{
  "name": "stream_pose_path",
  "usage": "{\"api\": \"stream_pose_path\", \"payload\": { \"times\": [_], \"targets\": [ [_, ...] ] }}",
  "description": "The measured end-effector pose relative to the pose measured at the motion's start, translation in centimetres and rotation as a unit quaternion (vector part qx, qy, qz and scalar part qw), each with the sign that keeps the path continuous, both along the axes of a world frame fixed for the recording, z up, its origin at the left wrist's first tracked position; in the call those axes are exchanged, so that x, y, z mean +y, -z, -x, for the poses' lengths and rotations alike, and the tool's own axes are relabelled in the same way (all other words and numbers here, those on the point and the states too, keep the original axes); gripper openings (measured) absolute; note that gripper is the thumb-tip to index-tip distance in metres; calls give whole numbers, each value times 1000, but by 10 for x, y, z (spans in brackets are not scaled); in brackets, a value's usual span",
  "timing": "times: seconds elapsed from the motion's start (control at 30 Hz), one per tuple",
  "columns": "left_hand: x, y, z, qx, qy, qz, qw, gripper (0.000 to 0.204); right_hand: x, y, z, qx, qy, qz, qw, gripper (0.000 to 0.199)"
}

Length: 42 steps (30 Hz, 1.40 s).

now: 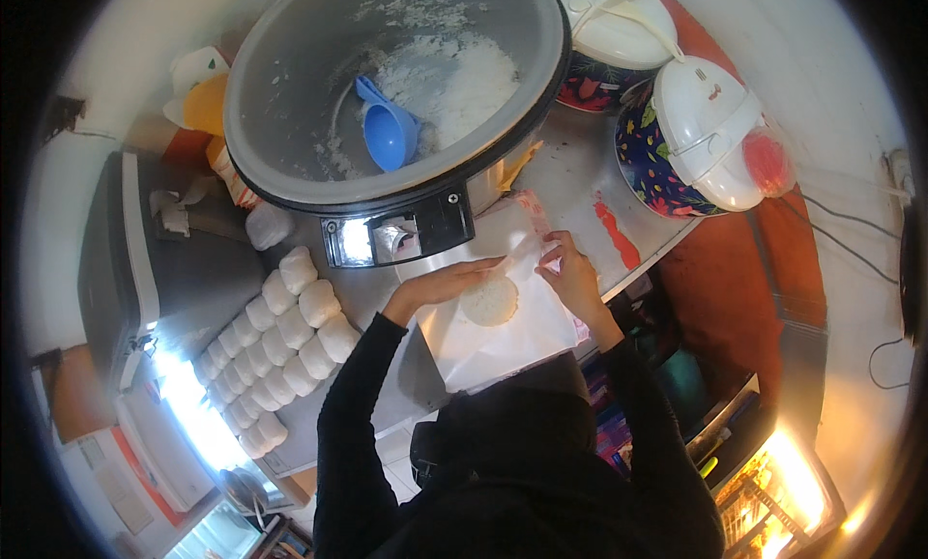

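Observation:
On the metal counter before me lies a sheet of white wrapping paper point(522, 339), with a rounded mound of cooked rice point(490, 301) on it. My left hand point(440, 288) rests along the far left side of the mound, its fingers stretched out toward a raised fold of the paper. On the right, my right hand point(572, 272) is closed, pinching the paper's upper edge between thumb and fingers. More sheets with a red-printed edge show beneath. Beyond my hands stands a big rice cooker point(401, 197), partly filled with rice, with a blue scoop point(391, 137) inside.
Several rows of rounded white bundles point(280, 346) sit at the left, beside a grey box-shaped appliance point(184, 250). Two patterned tubs with white lids point(704, 114) stand at the far right, a pink bundle point(768, 163) next to one. Shelves lie below the counter's right edge.

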<state>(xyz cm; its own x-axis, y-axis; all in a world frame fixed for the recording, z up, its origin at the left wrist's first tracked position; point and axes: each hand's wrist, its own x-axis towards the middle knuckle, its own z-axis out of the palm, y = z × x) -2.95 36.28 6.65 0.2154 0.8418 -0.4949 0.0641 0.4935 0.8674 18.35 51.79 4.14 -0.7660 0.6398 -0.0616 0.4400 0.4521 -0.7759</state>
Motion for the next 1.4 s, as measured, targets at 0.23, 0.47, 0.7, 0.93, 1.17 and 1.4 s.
{"api": "stream_pose_path", "payload": {
  "times": [0.23, 0.47, 0.7, 0.93, 1.17, 1.4],
  "targets": [
    [-23, 6, -31, 95, -49, -117, 987, 49, -32, -10, -29, -69, 23, -25, 997, 48],
    [-28, 8, -78, 309, -88, -138, 937, 56, -66, -27, -66, -144, -42, -107, 983, 39],
    [-36, 6, -94, 413, -67, -163, 893, 61, -72, -24, -85, 27, -7, 84, 996, 27],
    [-36, 13, -95, 444, -71, -186, 874, 59, -76, -32, -87, 6, 68, 264, 962, 27],
    [-39, 19, -95, 417, -88, -188, 885, 55, -90, -31, -93, 59, 139, 397, 905, 41],
    [-37, 27, -94, 413, -89, -195, 885, 52, -160, -29, -73, 1, -45, 547, 836, 69]
  ]
}}
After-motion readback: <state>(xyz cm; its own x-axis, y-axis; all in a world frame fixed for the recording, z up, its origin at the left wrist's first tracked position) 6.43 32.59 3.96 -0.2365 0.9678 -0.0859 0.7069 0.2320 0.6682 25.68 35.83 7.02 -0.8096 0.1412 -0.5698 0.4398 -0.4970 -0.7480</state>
